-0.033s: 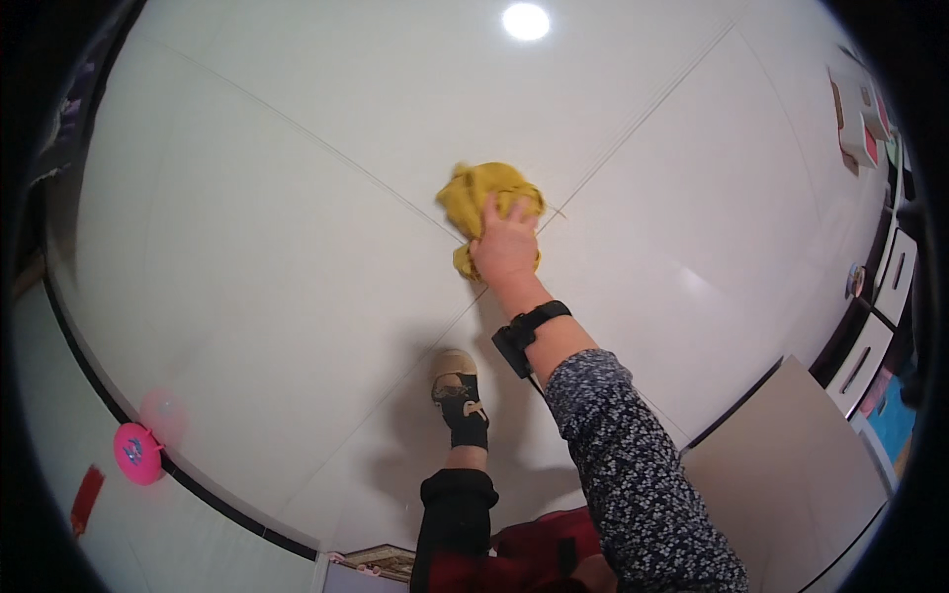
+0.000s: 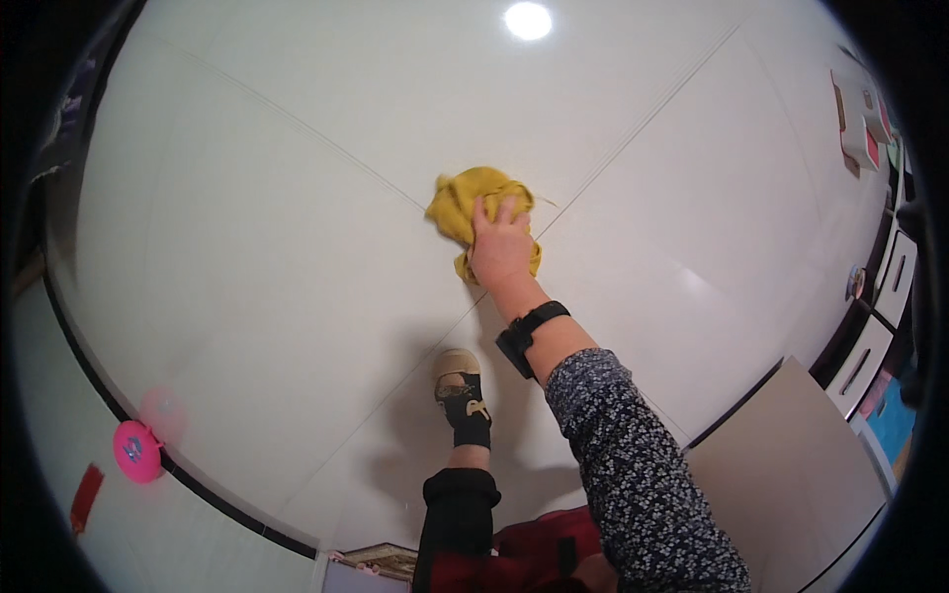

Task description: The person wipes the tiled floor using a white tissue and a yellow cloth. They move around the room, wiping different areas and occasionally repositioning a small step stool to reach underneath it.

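A crumpled yellow cloth (image 2: pixel 479 193) lies on the pale tiled floor (image 2: pixel 297 267), across the spot where the tile joints meet. My right hand (image 2: pixel 502 247) presses down on it from above, fingers bent and somewhat spread into the folds. A loose thread sticks out at the cloth's right side. Around my right wrist is a black strap with a small box (image 2: pixel 529 336). The sleeve above it is dark with a white speckled pattern. My left hand does not show.
My shoe (image 2: pixel 458 381) stands on the floor just nearer than the cloth. A pink round object (image 2: pixel 136 452) is by the dark skirting at left. At right are a beige panel (image 2: pixel 791 465), white drawers (image 2: pixel 860 366) and a white-and-red item (image 2: pixel 855 119).
The cloth and my right hand have shifted slightly to the left, and the cloth's folds have changed a little. My shoe stays in about the same place.
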The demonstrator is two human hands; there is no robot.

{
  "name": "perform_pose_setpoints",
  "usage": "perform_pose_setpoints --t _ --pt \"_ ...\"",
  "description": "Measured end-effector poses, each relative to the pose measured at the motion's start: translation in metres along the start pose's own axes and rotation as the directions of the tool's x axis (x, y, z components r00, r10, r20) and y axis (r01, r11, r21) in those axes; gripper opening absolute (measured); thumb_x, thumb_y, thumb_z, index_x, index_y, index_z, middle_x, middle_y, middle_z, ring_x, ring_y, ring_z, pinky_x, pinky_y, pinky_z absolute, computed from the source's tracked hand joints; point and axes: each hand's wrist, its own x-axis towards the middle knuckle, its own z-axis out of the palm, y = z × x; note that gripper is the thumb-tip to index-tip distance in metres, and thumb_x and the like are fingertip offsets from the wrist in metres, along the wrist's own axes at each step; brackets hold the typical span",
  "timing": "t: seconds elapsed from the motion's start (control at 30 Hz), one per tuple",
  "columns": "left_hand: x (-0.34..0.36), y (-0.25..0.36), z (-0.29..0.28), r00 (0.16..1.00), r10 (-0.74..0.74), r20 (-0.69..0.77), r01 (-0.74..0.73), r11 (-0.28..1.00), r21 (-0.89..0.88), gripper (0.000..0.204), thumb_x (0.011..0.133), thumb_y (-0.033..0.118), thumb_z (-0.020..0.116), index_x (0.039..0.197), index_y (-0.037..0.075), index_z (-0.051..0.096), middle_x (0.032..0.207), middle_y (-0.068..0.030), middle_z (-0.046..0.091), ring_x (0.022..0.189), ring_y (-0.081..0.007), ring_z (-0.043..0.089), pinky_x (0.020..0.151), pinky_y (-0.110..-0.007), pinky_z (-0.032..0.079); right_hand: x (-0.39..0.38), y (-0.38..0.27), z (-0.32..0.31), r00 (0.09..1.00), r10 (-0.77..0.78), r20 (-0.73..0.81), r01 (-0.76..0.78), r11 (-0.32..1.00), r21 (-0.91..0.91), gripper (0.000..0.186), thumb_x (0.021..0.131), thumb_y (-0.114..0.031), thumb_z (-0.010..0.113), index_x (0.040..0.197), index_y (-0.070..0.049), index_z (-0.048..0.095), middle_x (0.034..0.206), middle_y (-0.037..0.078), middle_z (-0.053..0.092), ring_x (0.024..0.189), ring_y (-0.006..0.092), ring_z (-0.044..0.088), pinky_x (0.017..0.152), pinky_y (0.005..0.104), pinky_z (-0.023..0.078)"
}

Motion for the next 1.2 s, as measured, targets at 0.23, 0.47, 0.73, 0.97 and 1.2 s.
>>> perform_pose_setpoints --t 0.23,0.47,0.73,0.97,1.2 --pt "0.004 -0.002 -0.038 0.998 -0.01 -0.06 0.006 0.997 -0.074 0.01 0.083 0.018 0.051 0.081 0.008 0.049 0.08 -0.0117 0.053 0.069 -0.0323 0.056 0.055 -0.04 0.046 -0.077 0.052 0.008 0.948 -0.283 0.144 0.268 0.957 0.113 0.044 0.068 -0.015 0.061 0.112 -0.02 0.055 0.125 0.02 0.039 0.102 0.0395 0.047 0.074 0.0445 0.049" --pt "-0.069 0.047 -0.003 0.988 0.065 0.142 -0.027 0.967 -0.255 0.01 0.083 0.018 0.051 0.081 0.008 0.049 0.08 -0.0117 0.053 0.068 -0.0323 0.056 0.055 -0.04 0.046 0.001 0.132 -0.011 0.947 0.32 0.006 -0.318 0.939 0.13 0.059 0.07 -0.017 0.063 0.125 -0.017 0.041 0.133 0.024 0.029 0.111 0.0437 0.039 0.089 0.0446 0.044" --pt "-0.088 0.099 0.033 0.974 0.101 0.203 -0.002 0.898 -0.439 0.011 0.084 0.018 0.05 0.081 0.008 0.049 0.08 -0.0116 0.053 0.068 -0.0322 0.056 0.056 -0.04 0.046 0.217 0.178 -0.087 0.954 0.3 -0.022 -0.301 0.953 -0.045 0.053 0.08 -0.034 0.048 0.126 -0.009 0.044 0.119 0.015 0.053 0.112 0.0303 0.048 0.091 0.0392 0.04" --pt "-0.091 0.127 0.05 0.966 0.076 0.249 0.045 0.892 -0.45 0.011 0.084 0.019 0.05 0.081 0.008 0.049 0.08 -0.0115 0.053 0.068 -0.0322 0.056 0.056 -0.04 0.047 0.122 -0.003 -0.04 0.894 -0.446 0.046 0.445 0.867 -0.224 0.049 0.076 -0.022 0.054 0.124 -0.03 0.049 0.139 0.01 0.028 0.119 0.0366 0.035 0.085 0.0517 0.04" --pt "-0.107 0.127 0.081 0.986 0.094 0.137 -0.032 0.916 -0.399 0.01 0.082 0.014 0.054 0.081 0.004 0.051 0.082 -0.0127 0.052 0.07 -0.0344 0.054 0.057 -0.041 0.044 -0.072 0.07 0.01 0.777 -0.592 0.215 0.624 0.768 -0.14 0.038 0.077 -0.022 0.05 0.114 -0.028 0.057 0.135 0.01 0.035 0.12 0.04 0.032 0.085 0.0578 0.035"
